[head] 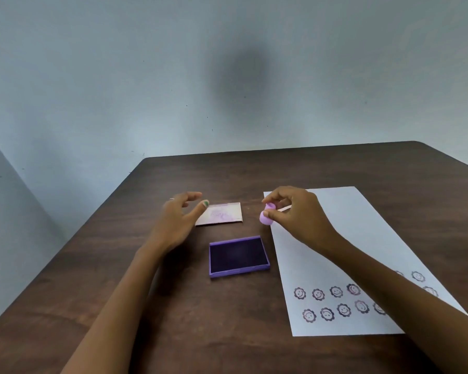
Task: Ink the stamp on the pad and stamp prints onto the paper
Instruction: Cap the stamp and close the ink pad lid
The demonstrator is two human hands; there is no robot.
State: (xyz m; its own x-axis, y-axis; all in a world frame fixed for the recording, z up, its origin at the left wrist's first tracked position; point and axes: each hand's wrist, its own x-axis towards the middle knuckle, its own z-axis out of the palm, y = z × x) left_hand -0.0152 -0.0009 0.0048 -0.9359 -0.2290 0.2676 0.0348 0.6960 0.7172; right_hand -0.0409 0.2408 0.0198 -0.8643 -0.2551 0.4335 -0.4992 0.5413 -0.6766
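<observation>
A purple ink pad (pixel 238 256) lies open in the middle of the dark wooden table (pixel 189 314), its dark inked face up. My right hand (pixel 297 214) hovers beyond it, at the paper's far left corner, pinching a small pink round stamp (pixel 266 215) between thumb and fingers. The white paper (pixel 343 238) lies to the right of the pad, with two rows of several smiling flower prints (pixel 327 303) near its front edge; my right forearm covers some of them. My left hand (pixel 181 222) floats open, fingers spread, left of the pad and holds nothing.
The pad's pale lid (pixel 222 214) lies flat beyond the pad, partly behind my left fingers. A grey-blue wall rises right behind the table's far edge. The table's left edge runs diagonally toward me.
</observation>
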